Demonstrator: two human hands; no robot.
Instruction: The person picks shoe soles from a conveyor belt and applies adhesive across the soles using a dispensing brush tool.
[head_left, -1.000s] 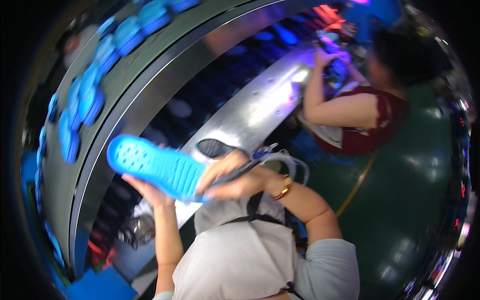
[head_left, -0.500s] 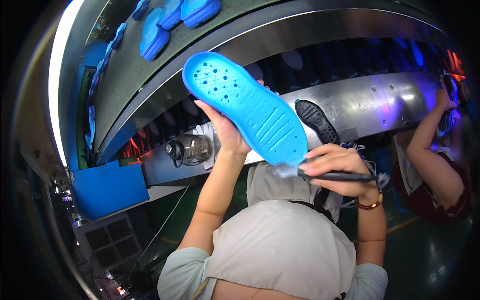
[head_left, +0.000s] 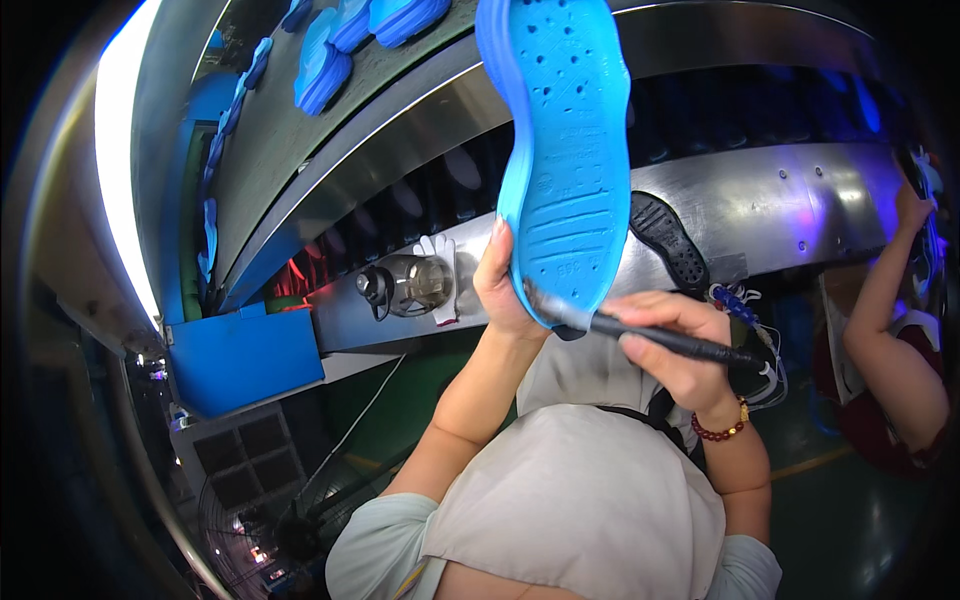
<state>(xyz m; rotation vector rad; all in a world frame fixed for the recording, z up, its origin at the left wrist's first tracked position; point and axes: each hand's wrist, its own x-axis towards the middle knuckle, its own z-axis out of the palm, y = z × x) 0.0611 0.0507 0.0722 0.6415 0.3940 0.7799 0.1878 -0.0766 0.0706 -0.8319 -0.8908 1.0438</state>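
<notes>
A bright blue shoe sole (head_left: 570, 150), its face marked with small holes and grooves, is held up before me. My left hand (head_left: 505, 290) grips its lower left edge, thumb along the rim and the other fingers behind, out of sight. In my right hand (head_left: 680, 335) is a black-handled brush (head_left: 725, 352). The blurred pale bristles lie across the sole's near end, close to my left hand. Beyond the right hand a black sole insert or similar sole-shaped piece (head_left: 670, 240) rests on the metal bench (head_left: 760, 210).
A lidded clear bottle (head_left: 420, 283) stands on the bench's left part beside a white glove (head_left: 445, 290). Blue soles (head_left: 322, 70) sit on the belt at upper left. A blue box (head_left: 245, 365) is at left. Another person's arm (head_left: 885, 290) is at the right.
The blue sole has swung more upright and moved to the right and farther up in view. The brush has shifted from its near right edge onto the near end's left side.
</notes>
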